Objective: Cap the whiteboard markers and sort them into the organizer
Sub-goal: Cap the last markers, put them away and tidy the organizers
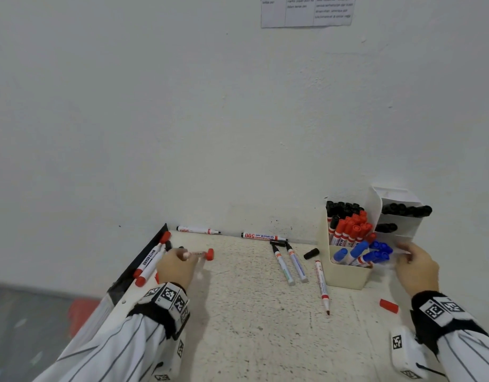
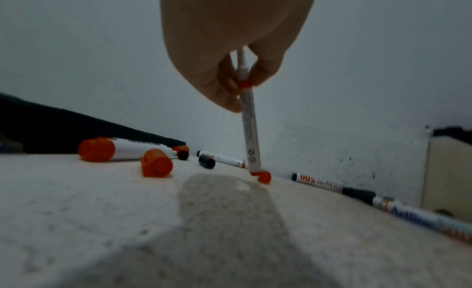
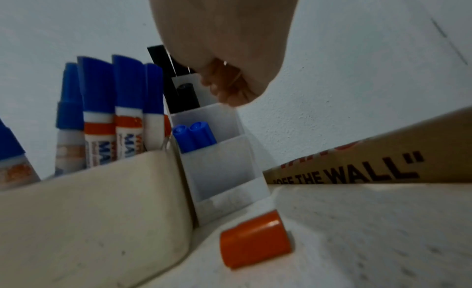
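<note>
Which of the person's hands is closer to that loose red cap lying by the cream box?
Right. The right hand is just above the red cap, at the clear organizer. The left hand is far across the table, holding a red marker.

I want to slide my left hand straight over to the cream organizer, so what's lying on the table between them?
In the head view, between the left hand and the cream organizer lie two black-tipped markers, a loose black cap and an uncapped red marker.
</note>
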Demonstrator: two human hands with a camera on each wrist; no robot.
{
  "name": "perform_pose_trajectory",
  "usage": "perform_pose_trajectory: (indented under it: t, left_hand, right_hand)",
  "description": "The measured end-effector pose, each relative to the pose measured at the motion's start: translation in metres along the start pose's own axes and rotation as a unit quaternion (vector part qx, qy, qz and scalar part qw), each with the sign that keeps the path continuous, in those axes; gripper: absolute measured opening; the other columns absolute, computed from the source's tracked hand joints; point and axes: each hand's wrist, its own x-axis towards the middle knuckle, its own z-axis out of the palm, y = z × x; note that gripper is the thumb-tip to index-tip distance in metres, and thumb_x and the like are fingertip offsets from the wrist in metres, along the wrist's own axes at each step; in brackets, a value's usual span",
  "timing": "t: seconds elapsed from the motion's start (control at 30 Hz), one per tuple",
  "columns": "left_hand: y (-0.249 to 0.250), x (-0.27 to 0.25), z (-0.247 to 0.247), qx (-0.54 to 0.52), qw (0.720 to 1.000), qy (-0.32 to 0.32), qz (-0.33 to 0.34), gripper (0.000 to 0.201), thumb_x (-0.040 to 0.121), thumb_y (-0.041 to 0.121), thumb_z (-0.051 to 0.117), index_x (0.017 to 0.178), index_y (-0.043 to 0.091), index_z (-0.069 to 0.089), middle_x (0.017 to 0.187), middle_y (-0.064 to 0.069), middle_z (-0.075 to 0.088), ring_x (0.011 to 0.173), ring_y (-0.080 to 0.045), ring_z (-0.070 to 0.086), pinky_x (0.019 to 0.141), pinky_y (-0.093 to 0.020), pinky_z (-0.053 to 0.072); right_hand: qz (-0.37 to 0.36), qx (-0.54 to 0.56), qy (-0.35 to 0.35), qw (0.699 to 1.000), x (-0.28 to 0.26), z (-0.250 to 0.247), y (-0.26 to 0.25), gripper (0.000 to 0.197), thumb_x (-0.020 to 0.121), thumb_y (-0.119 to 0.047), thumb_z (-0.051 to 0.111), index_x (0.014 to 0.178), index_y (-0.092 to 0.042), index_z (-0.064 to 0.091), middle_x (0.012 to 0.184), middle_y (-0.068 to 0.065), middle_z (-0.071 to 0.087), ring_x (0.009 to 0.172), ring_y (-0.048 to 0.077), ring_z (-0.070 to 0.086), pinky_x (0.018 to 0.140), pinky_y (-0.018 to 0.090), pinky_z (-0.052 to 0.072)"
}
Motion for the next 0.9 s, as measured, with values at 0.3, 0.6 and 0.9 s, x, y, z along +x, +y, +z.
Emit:
perform_pose_trajectory:
  t: [0.3,0.6,0.9]
  left_hand:
    - [0.023,0.001,-0.019,-0.249,0.964,0.071,0.053,0.026,0.099,0.032,0.038,0.101,0.012,0.055,0.077,0.001,0.059,0.064,-0.011,0.054,0.063,-0.018,0.043]
    - [0.014,-0.022,0.002,-0.199,0.958,-0.196,-0.061,0.033,0.1,0.019,0.034,0.126,0.007,0.049,0.081,-0.006,0.052,0.054,-0.016,0.045,0.048,-0.028,0.043]
    - [0.005,-0.041,-0.003,-0.257,0.895,-0.337,-0.14,0.022,0.094,0.006,0.051,0.116,0.0,0.054,0.081,-0.012,0.059,0.057,-0.022,0.053,0.049,-0.029,0.052]
  right_hand:
    - [0.071,0.021,-0.008,0.997,-0.007,-0.039,-0.056,0.017,0.086,0.0,0.043,0.082,0.001,0.06,0.085,0.017,0.057,0.081,0.026,0.048,0.072,0.03,0.033]
    - [0.117,-0.315,-0.421,0.843,-0.045,-0.033,-0.026,0.039,0.087,-0.009,0.051,0.123,-0.024,0.051,0.133,0.003,0.049,0.118,0.017,0.048,0.087,0.015,0.038]
    - [0.083,-0.183,-0.403,0.893,-0.064,0.003,-0.047,0.014,0.087,-0.007,0.052,0.083,-0.019,0.058,0.093,0.004,0.059,0.084,0.018,0.054,0.066,0.021,0.038]
